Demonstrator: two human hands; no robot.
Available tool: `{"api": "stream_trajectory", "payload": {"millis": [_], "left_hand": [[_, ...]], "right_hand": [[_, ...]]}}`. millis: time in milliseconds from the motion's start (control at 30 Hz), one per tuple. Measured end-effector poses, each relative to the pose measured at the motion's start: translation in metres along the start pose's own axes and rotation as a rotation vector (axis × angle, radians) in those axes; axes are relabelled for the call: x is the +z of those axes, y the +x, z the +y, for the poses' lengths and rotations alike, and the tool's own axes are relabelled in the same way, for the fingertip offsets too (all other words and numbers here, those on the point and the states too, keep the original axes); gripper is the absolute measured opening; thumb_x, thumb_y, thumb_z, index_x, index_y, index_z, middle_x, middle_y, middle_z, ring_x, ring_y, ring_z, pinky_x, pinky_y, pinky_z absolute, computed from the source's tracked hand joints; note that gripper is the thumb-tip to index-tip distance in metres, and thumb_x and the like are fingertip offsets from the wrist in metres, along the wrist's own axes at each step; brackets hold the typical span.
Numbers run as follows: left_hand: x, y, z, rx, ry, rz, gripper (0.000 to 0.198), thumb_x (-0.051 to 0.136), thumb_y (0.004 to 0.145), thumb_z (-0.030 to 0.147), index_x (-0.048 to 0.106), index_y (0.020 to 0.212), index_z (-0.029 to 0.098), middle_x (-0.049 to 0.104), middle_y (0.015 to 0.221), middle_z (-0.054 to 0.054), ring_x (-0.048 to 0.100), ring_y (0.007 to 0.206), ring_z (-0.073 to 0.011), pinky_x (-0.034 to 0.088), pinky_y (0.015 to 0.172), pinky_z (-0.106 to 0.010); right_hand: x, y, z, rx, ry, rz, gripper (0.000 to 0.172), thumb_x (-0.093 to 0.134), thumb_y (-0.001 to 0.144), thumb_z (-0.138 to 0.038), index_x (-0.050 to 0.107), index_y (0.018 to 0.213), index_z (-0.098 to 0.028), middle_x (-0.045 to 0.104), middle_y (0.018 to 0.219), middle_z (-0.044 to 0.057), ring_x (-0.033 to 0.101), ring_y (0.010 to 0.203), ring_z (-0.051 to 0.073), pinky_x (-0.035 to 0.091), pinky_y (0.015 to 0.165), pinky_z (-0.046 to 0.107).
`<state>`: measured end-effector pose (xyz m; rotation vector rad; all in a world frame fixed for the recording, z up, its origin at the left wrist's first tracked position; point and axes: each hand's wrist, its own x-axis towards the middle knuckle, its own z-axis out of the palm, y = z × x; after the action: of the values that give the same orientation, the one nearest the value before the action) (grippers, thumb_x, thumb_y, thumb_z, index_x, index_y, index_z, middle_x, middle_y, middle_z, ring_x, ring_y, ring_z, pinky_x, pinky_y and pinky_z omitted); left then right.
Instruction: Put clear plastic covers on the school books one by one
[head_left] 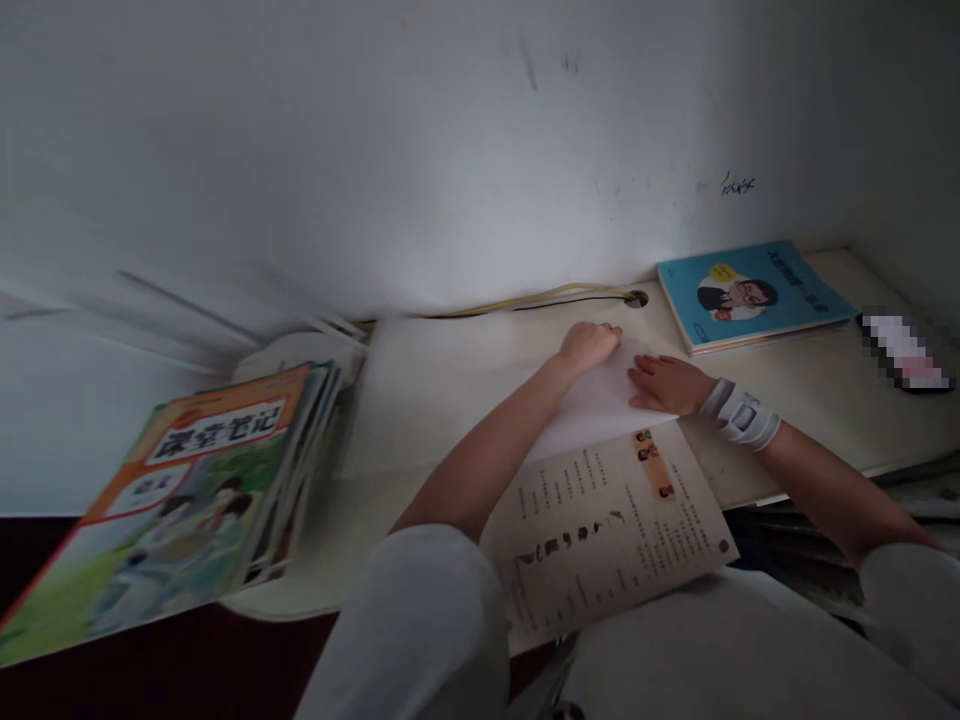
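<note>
On the pale desk, a thin pale sheet (592, 405) lies at the top of an open printed booklet (600, 530) and looks partly see-through. The booklet's text page hangs past the desk's front edge. My left hand (591, 346) is closed at the sheet's far left corner; what its fingers hold, if anything, is hidden. My right hand (669, 384) lies flat on the sheet's right side, fingers stretched towards the left hand. Around the right wrist is a grey and white band (748, 414).
A blue book (754, 295) lies at the back right, with a blurred-out phone-like item (905, 348) beside it. A stack of books (172, 500) leans at the left. Cables (525, 299) run along the wall into a desk hole (637, 299).
</note>
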<state>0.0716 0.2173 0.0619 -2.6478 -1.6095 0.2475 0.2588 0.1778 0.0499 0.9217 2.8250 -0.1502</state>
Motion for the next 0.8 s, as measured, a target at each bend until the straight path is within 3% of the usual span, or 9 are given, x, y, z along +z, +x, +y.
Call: {"api": "stream_trajectory", "payload": {"millis": [200,300,367,433,500,633,733,800], "left_hand": [[-0.001,-0.008,-0.004,0.050,-0.051,-0.067,0.032,0.035,0.092,0.012,0.064,0.106,0.013,0.066,0.110,-0.015,0.062,0.102,-0.0230,0.045,0.082,-0.033],[-0.003,-0.019,-0.014,0.044,-0.083,-0.092,0.031,0.036,0.096,0.027,0.063,0.107,0.017,0.064,0.116,-0.011,0.059,0.109,-0.0214,0.045,0.087,-0.031],[-0.002,-0.039,-0.026,-0.011,-0.103,-0.087,0.037,0.037,0.096,0.038,0.061,0.113,0.016,0.060,0.125,-0.014,0.053,0.119,-0.0258,0.042,0.094,-0.037],[0.004,-0.069,-0.042,-0.130,-0.212,-0.046,0.044,0.038,0.094,0.044,0.057,0.121,0.014,0.050,0.137,-0.016,0.041,0.131,-0.0290,0.036,0.102,-0.043],[0.015,-0.107,-0.057,-0.334,-0.449,0.063,0.047,0.038,0.094,0.043,0.051,0.129,0.015,0.043,0.145,-0.015,0.037,0.135,-0.0259,0.032,0.107,-0.041],[0.039,-0.168,-0.074,-0.855,-1.060,0.422,0.045,0.043,0.089,0.034,0.050,0.128,0.012,0.055,0.131,-0.017,0.059,0.111,-0.0200,0.046,0.092,-0.033],[0.050,-0.181,-0.070,-0.928,-1.425,0.424,0.041,0.055,0.080,0.032,0.058,0.115,0.010,0.066,0.107,-0.014,0.065,0.085,-0.0176,0.050,0.072,-0.028],[0.053,-0.177,-0.064,-0.907,-1.479,0.398,0.040,0.062,0.074,0.032,0.063,0.107,0.011,0.068,0.096,-0.012,0.064,0.077,-0.0174,0.048,0.065,-0.026]], "right_hand": [[-0.009,0.002,-0.001,0.120,-0.045,-0.044,0.063,0.030,0.095,-0.053,0.051,0.127,-0.003,0.047,0.137,0.026,0.046,0.127,0.032,0.035,0.101,0.044],[-0.009,0.000,0.001,0.156,-0.065,-0.074,0.064,0.031,0.095,-0.053,0.051,0.128,-0.003,0.047,0.138,0.025,0.042,0.130,0.033,0.033,0.103,0.046],[-0.009,-0.001,0.004,0.173,-0.086,-0.081,0.063,0.030,0.095,-0.053,0.053,0.126,-0.005,0.047,0.138,0.025,0.041,0.131,0.032,0.032,0.104,0.046],[-0.011,-0.002,0.007,0.181,-0.105,-0.091,0.060,0.029,0.095,-0.053,0.056,0.123,-0.007,0.050,0.135,0.023,0.042,0.130,0.032,0.033,0.102,0.046],[-0.013,-0.001,0.010,0.171,-0.106,-0.109,0.058,0.029,0.095,-0.052,0.060,0.118,-0.008,0.055,0.130,0.023,0.047,0.125,0.032,0.036,0.099,0.046],[-0.021,0.005,0.005,0.191,-0.121,-0.155,0.058,0.031,0.094,-0.051,0.063,0.112,-0.006,0.059,0.123,0.023,0.051,0.119,0.032,0.039,0.096,0.044],[-0.026,0.011,-0.006,0.251,-0.129,-0.185,0.061,0.030,0.094,-0.052,0.063,0.111,-0.005,0.061,0.118,0.024,0.053,0.115,0.034,0.040,0.094,0.046],[-0.027,0.016,-0.013,0.293,-0.096,-0.179,0.064,0.030,0.093,-0.055,0.061,0.115,-0.004,0.061,0.117,0.026,0.054,0.114,0.035,0.042,0.091,0.047]]}}
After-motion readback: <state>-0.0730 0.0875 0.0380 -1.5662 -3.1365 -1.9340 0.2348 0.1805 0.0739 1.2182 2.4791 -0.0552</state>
